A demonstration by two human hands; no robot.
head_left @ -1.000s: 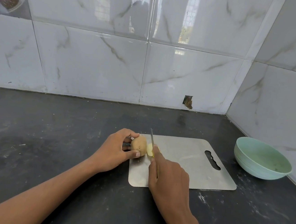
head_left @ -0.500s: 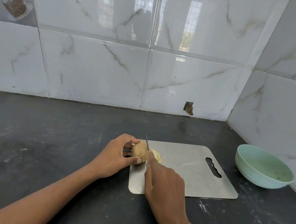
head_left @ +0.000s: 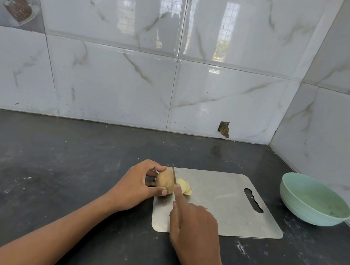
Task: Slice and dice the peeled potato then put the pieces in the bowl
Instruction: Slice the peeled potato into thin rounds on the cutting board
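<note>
A tan potato (head_left: pixel 165 181) lies at the left end of a steel cutting board (head_left: pixel 223 203). My left hand (head_left: pixel 136 186) grips the potato between curled fingers and thumb. My right hand (head_left: pixel 195 226) holds a knife (head_left: pixel 173 176), index finger laid along its back, the blade standing against the potato's right cut face. A few pale slices (head_left: pixel 183 187) lean together just right of the blade. A light green bowl (head_left: pixel 312 201) sits on the counter to the right of the board, with nothing visible inside.
The dark stone counter (head_left: pixel 60 164) stretches left and in front of the board. Marble-look wall tiles (head_left: pixel 175 79) close the back and right side, meeting in a corner behind the bowl.
The knife has shifted left along the potato and more slices have piled up to its right. The camera view tilted up slightly.
</note>
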